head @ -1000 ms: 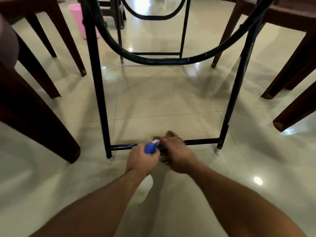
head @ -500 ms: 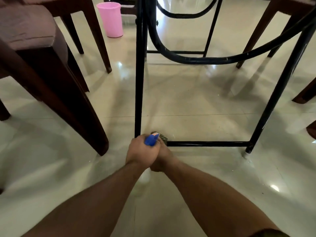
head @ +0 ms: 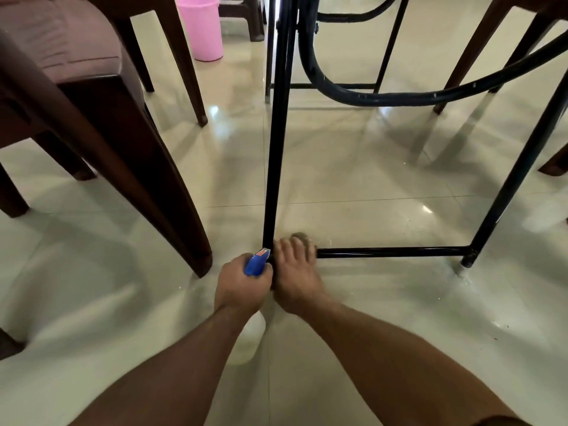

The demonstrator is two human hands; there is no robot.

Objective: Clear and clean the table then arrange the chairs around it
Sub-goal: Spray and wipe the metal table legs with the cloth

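At the foot of the counter frame: both hands work low over the floor, close together and nearly touching.
Left hand (head: 239,287): fingers wrapped round a spray bottle (head: 256,265), its blue nozzle head pointing at the corner of the frame; the pale bottle body shows below the wrist.
Right hand (head: 296,281): fingers curled over a brownish cloth (head: 301,236), pressing it onto the crossbar; only the top of the cloth shows past the fingertips.
Crossbar (head: 390,252): black metal tube running just above the floor, joining the two near legs.
Left leg (head: 276,149): black upright, meeting the crossbar right between the hands.
Right leg (head: 522,167): slants up to the right edge.
Curved brace (head: 384,98): black tube sweeping under the counter, paint chipped in spots.
Chair (head: 123,133): dark wood with a mauve cushion, just left of the frame.
Pink bucket (head: 203,26): upright on the floor beyond the chair.
Floor (head: 353,167): glossy pale tiles.
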